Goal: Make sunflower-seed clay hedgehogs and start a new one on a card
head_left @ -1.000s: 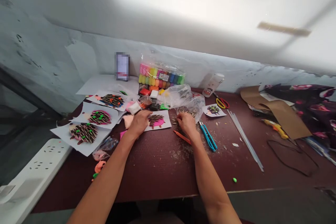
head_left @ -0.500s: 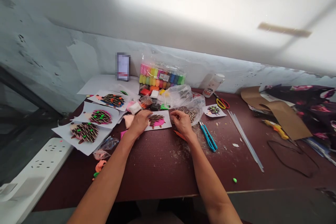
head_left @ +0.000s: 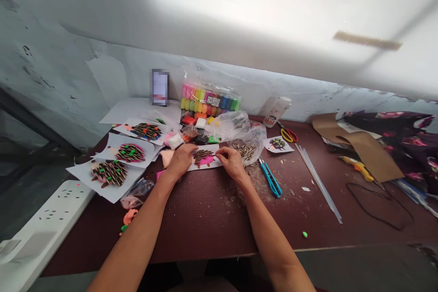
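A white paper card (head_left: 214, 164) lies on the table with a pink clay hedgehog (head_left: 206, 160) on it, striped sunflower seeds standing as spines over its upper left part. My left hand (head_left: 182, 160) is closed on the card's left end. At the card's right end, close to the pink clay, my right hand (head_left: 233, 163) pinches thumb and forefinger together; anything between them is too small to make out. Just beyond that hand, a clear plastic bag (head_left: 232, 124) lies by a pile of sunflower seeds (head_left: 247, 150).
Finished hedgehog cards (head_left: 132, 151) overlap at left beside a white power strip (head_left: 56, 210). Packs of coloured clay (head_left: 212, 100) stand against the wall. A blue utility knife (head_left: 271, 178), scissors (head_left: 289, 134), clear glue sticks (head_left: 320, 185) and a yellow glue gun (head_left: 357, 168) lie to the right.
My right hand has moved left, from beside the seed pile to the right end of the card. The left hand has stayed at the card's left end.
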Demonstrator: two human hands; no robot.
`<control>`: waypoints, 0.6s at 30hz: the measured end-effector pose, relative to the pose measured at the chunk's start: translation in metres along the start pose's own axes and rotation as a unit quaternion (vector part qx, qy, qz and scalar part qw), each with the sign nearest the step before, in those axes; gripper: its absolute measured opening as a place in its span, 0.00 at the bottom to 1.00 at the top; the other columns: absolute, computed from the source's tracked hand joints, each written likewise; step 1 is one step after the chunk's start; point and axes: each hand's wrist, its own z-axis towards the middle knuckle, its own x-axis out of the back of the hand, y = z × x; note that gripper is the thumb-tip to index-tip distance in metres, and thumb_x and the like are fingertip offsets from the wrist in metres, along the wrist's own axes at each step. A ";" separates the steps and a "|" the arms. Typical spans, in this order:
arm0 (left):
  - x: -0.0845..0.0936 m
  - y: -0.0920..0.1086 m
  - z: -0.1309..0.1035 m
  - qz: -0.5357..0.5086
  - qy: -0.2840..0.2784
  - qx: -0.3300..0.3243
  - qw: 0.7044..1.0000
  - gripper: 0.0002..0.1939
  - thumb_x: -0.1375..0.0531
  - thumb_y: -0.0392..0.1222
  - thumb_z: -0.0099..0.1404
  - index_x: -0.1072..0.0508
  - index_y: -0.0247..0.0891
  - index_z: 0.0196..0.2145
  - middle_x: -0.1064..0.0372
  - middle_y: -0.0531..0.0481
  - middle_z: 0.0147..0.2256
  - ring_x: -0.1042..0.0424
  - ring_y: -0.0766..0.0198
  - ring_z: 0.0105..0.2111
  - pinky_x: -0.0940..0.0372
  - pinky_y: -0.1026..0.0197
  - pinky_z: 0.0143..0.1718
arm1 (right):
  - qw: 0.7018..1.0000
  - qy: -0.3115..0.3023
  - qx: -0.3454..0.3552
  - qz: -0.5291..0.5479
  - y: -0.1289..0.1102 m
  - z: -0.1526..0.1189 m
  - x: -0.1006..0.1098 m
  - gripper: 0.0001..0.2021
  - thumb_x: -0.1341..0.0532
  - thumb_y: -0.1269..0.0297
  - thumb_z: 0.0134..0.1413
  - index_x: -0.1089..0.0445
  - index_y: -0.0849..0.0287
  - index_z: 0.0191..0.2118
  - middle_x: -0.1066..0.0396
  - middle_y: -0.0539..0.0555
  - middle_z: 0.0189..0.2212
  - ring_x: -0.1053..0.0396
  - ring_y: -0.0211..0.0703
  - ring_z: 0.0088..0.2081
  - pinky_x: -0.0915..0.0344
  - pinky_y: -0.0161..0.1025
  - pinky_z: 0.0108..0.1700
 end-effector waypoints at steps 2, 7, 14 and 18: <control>0.000 0.000 0.000 0.002 -0.002 0.002 1.000 0.18 0.47 0.27 0.61 0.21 0.36 0.42 0.21 0.43 0.45 0.24 0.56 0.47 0.31 0.52 0.54 | 1.000 -0.009 0.004 -0.028 -0.001 -0.001 -0.003 0.07 0.39 0.69 0.54 0.22 0.58 0.32 0.23 0.50 0.28 0.30 0.40 0.30 0.38 0.34 0.36; 0.002 0.002 0.000 -0.002 -0.003 0.001 1.000 0.18 0.47 0.27 0.61 0.21 0.36 0.42 0.21 0.43 0.44 0.24 0.56 0.47 0.30 0.51 0.54 | 0.996 -0.007 0.031 -0.082 0.000 -0.002 -0.012 0.07 0.40 0.72 0.56 0.24 0.58 0.35 0.24 0.52 0.31 0.31 0.40 0.32 0.38 0.36 0.39; 0.003 0.004 0.001 -0.005 0.000 0.000 1.000 0.18 0.47 0.26 0.61 0.21 0.37 0.41 0.21 0.44 0.43 0.24 0.57 0.46 0.30 0.52 0.54 | 0.990 0.016 0.061 -0.125 0.003 -0.001 -0.018 0.06 0.40 0.73 0.58 0.26 0.58 0.35 0.26 0.53 0.33 0.32 0.43 0.38 0.39 0.38 0.44; 0.003 0.005 0.001 -0.003 -0.004 0.003 1.000 0.18 0.47 0.26 0.61 0.21 0.36 0.41 0.21 0.42 0.44 0.24 0.56 0.46 0.30 0.51 0.54 | 0.988 0.007 0.065 -0.136 0.004 -0.001 -0.020 0.06 0.40 0.73 0.59 0.26 0.58 0.35 0.26 0.53 0.33 0.32 0.44 0.39 0.39 0.38 0.44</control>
